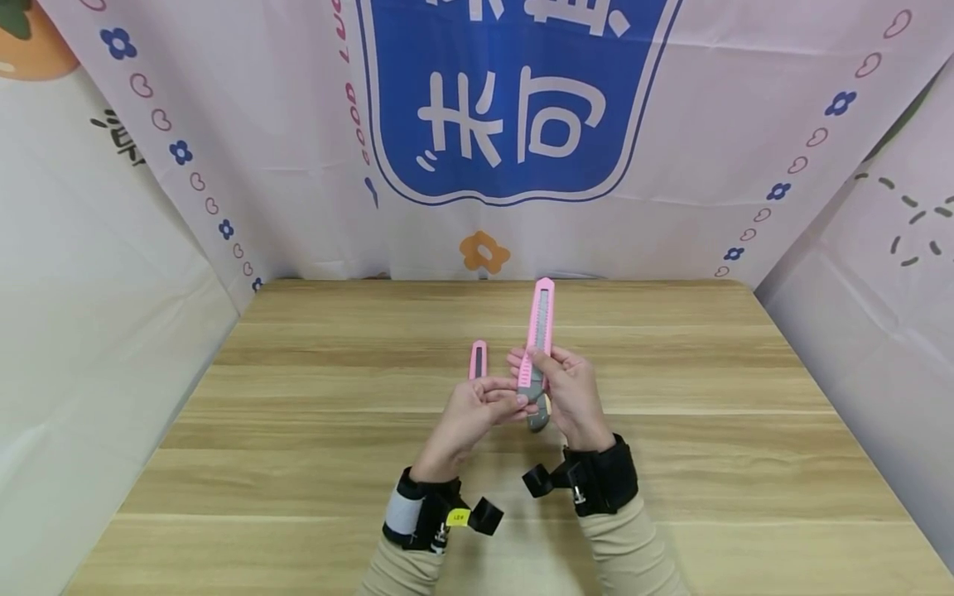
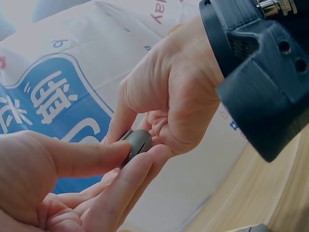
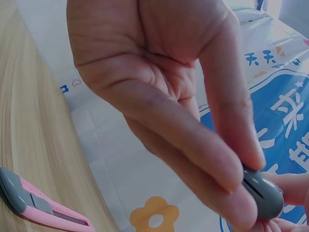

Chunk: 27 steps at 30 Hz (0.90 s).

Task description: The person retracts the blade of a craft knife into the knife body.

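A pink utility knife (image 1: 544,319) with a grey end is held above the table, its pink tip pointing away from me. My left hand (image 1: 473,415) pinches the grey end between thumb and fingers. The right hand (image 1: 576,397) grips the pink body, thumb on top and fingers beneath. In the left wrist view the rounded grey end (image 2: 138,143) shows between the fingertips; the rest is hidden behind the hands. A smaller-looking pink utility knife (image 1: 479,358) lies on the table beyond the left hand, partly covered by it.
A rounded grey end with a yellowish part (image 1: 540,415) shows below the hands, the rest hidden by the right hand. The wooden table (image 1: 298,463) ends at a printed cloth (image 1: 693,165) hanging behind; pale cloths hang at both sides.
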Tool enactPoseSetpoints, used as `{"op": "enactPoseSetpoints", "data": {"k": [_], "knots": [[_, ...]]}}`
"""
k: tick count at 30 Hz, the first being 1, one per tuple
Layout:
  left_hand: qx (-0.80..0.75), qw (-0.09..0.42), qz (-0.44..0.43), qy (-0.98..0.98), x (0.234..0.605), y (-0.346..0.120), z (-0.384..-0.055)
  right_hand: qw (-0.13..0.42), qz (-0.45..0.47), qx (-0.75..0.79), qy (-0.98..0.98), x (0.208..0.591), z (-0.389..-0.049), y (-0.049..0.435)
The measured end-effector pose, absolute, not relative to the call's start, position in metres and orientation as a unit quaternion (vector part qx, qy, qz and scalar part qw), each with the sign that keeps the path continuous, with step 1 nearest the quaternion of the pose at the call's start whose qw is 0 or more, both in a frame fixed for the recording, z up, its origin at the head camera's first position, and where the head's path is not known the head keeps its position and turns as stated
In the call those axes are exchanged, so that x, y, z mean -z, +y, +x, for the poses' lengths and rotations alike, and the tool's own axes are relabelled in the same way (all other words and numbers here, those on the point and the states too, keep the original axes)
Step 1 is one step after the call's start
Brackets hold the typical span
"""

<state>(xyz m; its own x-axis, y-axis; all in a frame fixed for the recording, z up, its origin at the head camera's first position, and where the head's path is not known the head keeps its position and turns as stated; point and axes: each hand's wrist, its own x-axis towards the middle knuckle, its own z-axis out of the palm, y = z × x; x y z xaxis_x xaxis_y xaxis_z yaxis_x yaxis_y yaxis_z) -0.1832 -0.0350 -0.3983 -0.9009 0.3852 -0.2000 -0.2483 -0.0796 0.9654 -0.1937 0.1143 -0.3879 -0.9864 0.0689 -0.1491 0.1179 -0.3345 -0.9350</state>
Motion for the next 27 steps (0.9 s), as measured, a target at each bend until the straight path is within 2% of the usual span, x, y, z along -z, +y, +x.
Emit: {"op": "enactPoseSetpoints", "data": {"k": [6,12,22,27], "knots": [[-0.716,0.205,0.056,0.665,0.397,-0.034,-0.181,0.023,0.076,0.806,0.586,0.387,-0.193,0.116],[-0.684,0.157,0.065,0.71,0.395,-0.028,-0.181,0.02,0.084,0.802,0.59,0.387,-0.192,0.116],[-0.592,-0.015,0.097,0.8,0.394,-0.017,-0.174,-0.002,0.096,0.798,0.595,0.388,-0.193,0.115],[-0.555,-0.081,0.102,0.822,0.393,-0.009,-0.17,-0.018,0.107,0.794,0.598,0.388,-0.193,0.111]]}}
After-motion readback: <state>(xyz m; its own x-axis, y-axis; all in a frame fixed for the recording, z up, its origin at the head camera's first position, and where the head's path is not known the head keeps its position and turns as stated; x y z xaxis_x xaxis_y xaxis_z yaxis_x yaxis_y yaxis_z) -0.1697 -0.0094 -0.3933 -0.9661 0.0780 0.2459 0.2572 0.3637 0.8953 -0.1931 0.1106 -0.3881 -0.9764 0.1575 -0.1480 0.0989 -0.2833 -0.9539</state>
